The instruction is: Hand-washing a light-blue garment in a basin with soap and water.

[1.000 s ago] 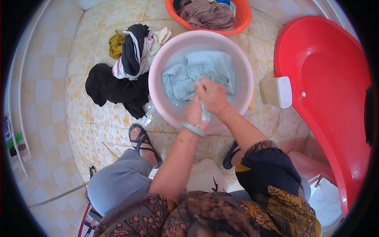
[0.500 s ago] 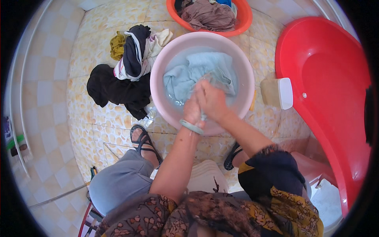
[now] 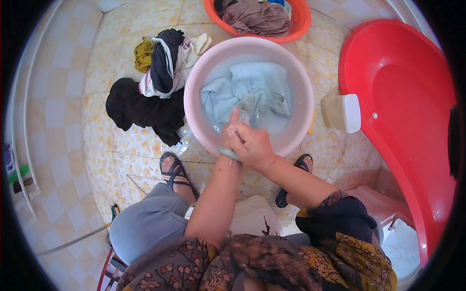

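A pale pink round basin [image 3: 195,121] holds cloudy water and a light blue cloth [image 3: 257,77], wet and partly under the surface. My left hand [image 3: 227,136], with a pale bangle [image 3: 229,153] at the wrist, is closed on a wet fold of this cloth at the basin's near side. Its thumb points up and away from me. My right hand [image 3: 253,144] presses against the left as a fist, its fingers curled over the cloth. Most of what lies between the two palms is hidden. A strip of cloth runs from the hands into the water.
Black clothing [image 3: 138,106], a dark and white garment [image 3: 165,68] and a mustard cloth [image 3: 143,54] lie on the tiles at left. Behind the basin stands an orange tub [image 3: 301,29] of clothes. At right are a white-capped container [image 3: 350,114] and a large red tub [image 3: 388,72].
My right hand has slid back toward me, down along the left hand to near its wrist. Both hands sit slightly nearer the basin's front rim. My right foot now shows more.
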A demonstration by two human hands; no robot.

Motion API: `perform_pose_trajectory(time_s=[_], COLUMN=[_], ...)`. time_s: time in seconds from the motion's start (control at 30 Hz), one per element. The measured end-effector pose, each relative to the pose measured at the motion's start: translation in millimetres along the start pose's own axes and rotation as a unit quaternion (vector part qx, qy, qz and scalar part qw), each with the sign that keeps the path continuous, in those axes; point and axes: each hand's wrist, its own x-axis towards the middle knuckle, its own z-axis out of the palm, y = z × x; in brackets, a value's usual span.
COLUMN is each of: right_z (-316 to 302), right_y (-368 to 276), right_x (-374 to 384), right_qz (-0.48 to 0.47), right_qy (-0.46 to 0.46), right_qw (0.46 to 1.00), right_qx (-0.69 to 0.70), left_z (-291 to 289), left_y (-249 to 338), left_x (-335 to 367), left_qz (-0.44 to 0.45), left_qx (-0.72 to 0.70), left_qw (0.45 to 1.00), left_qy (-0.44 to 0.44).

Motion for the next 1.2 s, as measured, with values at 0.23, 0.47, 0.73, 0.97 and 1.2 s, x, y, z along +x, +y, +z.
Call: perform_pose_trajectory(time_s=[0.23, 0.47, 0.73, 0.97, 1.2], right_z=[-17, -5, 48, -6, 23], right_y=[68, 49, 24, 70, 66], right_x=[51, 20, 4, 52, 24], right_qz=[0.154, 0.261, -0.125, -0.112, -0.048], right_qy=[0.145, 0.076, 0.168, 0.097, 0.080], right_qw=[0.970, 0.887, 0.976, 0.981, 0.995], right_qx=[0.121, 0.373, -0.063, -0.124, -0.042], left_z=[69, 37, 24, 51, 19], left_y=[10, 4, 10, 13, 3], left_x=[-35, -14, -29, -34, -36], left_qz=[0.019, 0.121, 0.013, 0.025, -0.007], left_qx=[-0.117, -0.039, -0.247, -0.073, -0.084], left_qw=[0.987, 0.992, 0.954, 0.982, 0.988], left_qy=[-0.110, 0.003, -0.172, -0.173, -0.129])
